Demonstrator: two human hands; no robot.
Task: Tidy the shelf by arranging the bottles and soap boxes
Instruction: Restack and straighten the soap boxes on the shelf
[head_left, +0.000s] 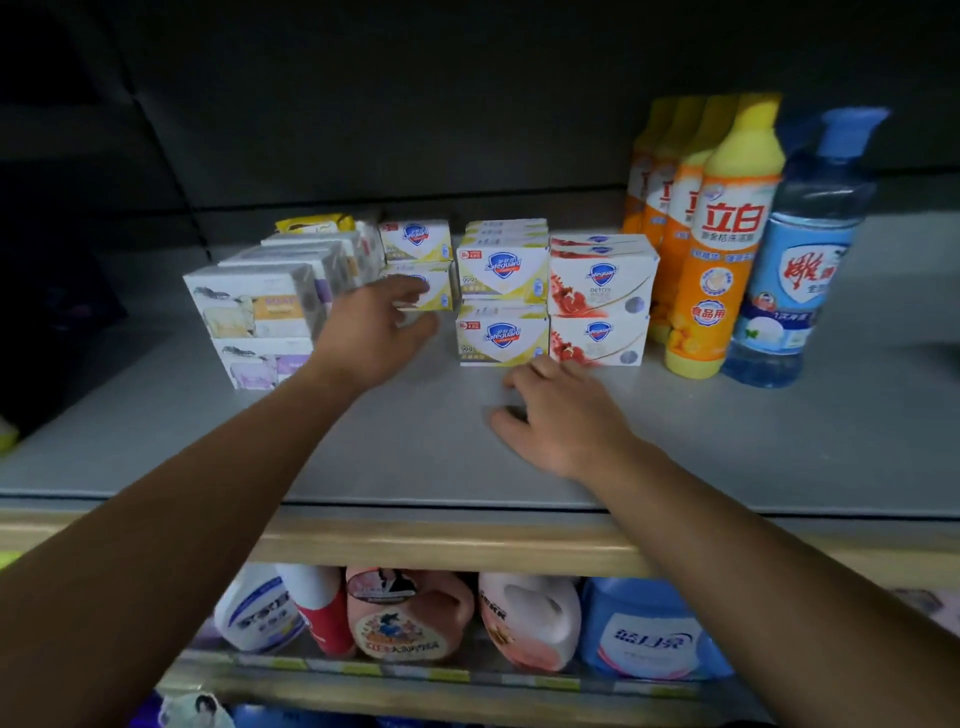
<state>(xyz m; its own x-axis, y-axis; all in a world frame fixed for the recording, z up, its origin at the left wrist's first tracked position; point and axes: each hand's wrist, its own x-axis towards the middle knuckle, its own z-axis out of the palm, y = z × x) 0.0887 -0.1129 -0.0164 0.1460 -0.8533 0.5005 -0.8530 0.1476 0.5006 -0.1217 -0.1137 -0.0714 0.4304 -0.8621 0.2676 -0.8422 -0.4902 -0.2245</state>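
Note:
Soap boxes stand in stacks on the grey shelf (363, 457). At the left are goat-picture boxes (249, 306). Behind them is a two-high stack of yellow Safeguard boxes (415, 241). In the middle is a nearer yellow Safeguard stack (503, 306), with a red-and-white Safeguard stack (600, 299) beside it. My left hand (376, 332) reaches to the lower box of the rear yellow stack, fingers apart, holding nothing. My right hand (558, 415) lies on the shelf with fingertips at the foot of the middle stack. Orange dish-soap bottles (722, 234) and a blue bottle (802, 260) stand at the right.
The lower shelf (415, 675) holds detergent jugs: white, red, pink (408, 616) and blue (644, 629). A wooden edge strip (441, 545) runs along the front of the upper shelf. A yellow pouch (317, 224) lies behind the goat boxes. Dark panels back the shelf.

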